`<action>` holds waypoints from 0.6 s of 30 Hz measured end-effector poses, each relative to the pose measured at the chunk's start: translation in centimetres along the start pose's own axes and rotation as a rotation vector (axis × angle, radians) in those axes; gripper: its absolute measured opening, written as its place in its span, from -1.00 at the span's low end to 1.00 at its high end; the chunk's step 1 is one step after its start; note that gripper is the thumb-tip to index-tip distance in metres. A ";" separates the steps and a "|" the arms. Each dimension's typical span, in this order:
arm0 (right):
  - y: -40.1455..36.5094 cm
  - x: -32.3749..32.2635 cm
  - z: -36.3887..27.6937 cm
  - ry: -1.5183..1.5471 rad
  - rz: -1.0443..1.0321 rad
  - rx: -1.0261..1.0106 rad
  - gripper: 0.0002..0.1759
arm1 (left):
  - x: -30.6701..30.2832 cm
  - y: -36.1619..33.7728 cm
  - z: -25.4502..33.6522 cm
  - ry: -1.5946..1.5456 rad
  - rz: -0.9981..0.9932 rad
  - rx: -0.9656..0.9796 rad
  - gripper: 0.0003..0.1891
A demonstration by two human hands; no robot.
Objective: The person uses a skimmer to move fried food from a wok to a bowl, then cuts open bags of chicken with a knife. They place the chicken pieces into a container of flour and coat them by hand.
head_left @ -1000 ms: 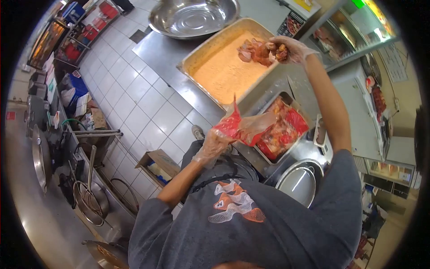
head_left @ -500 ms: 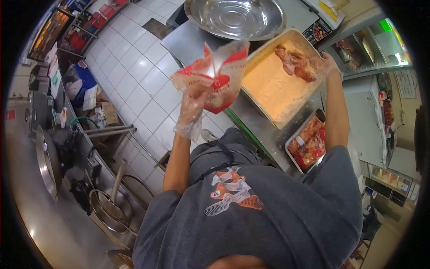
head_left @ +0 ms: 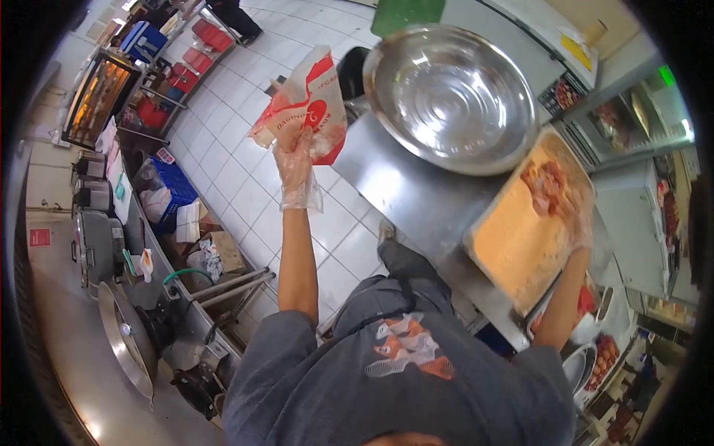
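My left hand (head_left: 295, 167), in a clear plastic glove, is closed on a crumpled plastic bag (head_left: 294, 119) with red and white print, held up over the floor. On the right, my gloved right hand (head_left: 581, 232) is at the right rim of a rectangular tray (head_left: 497, 276). Blur hides whether its fingers grip the rim. Orange-tinted powder (head_left: 513, 249) covers the tray's bottom, and pieces of raw meat (head_left: 547, 188) lie in it towards the far end. A large shiny metal bowl (head_left: 454, 100) stands on the steel counter beside the tray.
The steel counter (head_left: 379, 175) ends in an edge above the tiled floor (head_left: 253, 178). On the left are a wok or pan lid (head_left: 125, 338), a blue crate (head_left: 175, 189) and metal rails (head_left: 234, 286). A person's legs (head_left: 236, 18) show at the far top.
The view has shifted. My left hand has carried the bag leftward, away from the tray. The tray and my right hand appear lower and further right; the tray covers more of the red-packed meat beneath.
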State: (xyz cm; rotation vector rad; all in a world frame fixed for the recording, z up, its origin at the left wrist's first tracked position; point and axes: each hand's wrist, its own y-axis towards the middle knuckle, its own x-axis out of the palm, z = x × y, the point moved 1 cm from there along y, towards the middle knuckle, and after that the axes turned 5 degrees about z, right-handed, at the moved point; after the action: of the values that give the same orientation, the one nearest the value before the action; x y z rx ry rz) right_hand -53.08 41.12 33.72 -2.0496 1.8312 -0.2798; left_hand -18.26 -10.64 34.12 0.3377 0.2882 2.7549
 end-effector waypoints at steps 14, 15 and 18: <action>-6.8 11.7 -3.7 -0.159 0.224 0.021 -0.19 | 5.3 25.4 -28.6 0.372 -0.047 0.041 -0.41; -8.2 12.3 -3.7 -0.152 0.240 0.034 -0.18 | 4.0 25.2 -33.1 0.598 -0.038 -0.150 -0.30; -10.7 13.7 -3.5 -0.086 0.279 0.057 -0.17 | 3.7 24.7 -32.4 0.894 0.038 -0.167 -0.37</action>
State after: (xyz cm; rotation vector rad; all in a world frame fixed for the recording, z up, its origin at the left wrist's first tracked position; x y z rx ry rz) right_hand -42.82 27.94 39.83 -1.7140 2.0001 -0.1626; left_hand -38.09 -36.98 9.96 -0.9579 0.2542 2.7594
